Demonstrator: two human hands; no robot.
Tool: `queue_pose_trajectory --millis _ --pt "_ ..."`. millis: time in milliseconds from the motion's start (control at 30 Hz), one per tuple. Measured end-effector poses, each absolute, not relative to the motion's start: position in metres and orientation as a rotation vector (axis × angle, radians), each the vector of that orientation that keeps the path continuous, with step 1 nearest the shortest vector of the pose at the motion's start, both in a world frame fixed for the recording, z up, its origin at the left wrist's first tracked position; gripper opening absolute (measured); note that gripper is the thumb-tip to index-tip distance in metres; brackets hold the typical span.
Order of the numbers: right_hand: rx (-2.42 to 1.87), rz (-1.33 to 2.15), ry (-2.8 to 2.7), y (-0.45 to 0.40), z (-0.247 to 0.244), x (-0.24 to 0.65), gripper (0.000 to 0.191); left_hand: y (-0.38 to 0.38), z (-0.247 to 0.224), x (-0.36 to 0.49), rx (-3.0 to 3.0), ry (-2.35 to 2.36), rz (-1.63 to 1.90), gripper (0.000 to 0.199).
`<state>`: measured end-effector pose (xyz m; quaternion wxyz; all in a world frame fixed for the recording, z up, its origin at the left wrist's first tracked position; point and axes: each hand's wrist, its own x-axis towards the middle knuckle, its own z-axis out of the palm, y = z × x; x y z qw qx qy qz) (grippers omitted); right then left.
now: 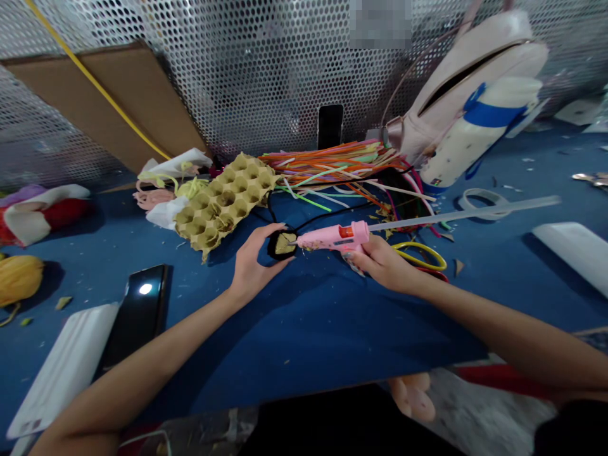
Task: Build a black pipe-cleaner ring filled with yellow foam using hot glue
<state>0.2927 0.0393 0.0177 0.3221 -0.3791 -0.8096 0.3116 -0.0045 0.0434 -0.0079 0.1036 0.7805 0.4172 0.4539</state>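
Observation:
My left hand [254, 263] holds a small black round piece [273, 247] with a yellowish, carton-like centre [285, 243], thumb and fingers curved around its sides. My right hand [380, 263] is wrapped round the grip of a pink glue gun [327, 238]. The gun's nozzle points left and is at the yellowish centre; whether it touches is hard to tell. A long translucent glue stick [465, 214] sticks out of the gun's back. Black strands run from near the black piece toward the back right.
Behind my hands are an egg carton [228, 196] and many coloured pipe cleaners [332, 161]. Yellow-handled scissors [422, 254] and a tape roll [483, 202] lie right, near a bottle [479, 136] and bag [475, 69]. A phone [139, 313] and white bar [66, 364] lie left.

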Motion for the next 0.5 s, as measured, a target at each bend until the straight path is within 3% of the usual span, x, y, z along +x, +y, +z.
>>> queue_pose_trajectory --millis 500 --pt "-1.012 0.905 -2.110 0.0400 0.0210 0.2930 0.052 0.0428 -0.0077 -0.0048 2.268 1.210 1.368 0.055"
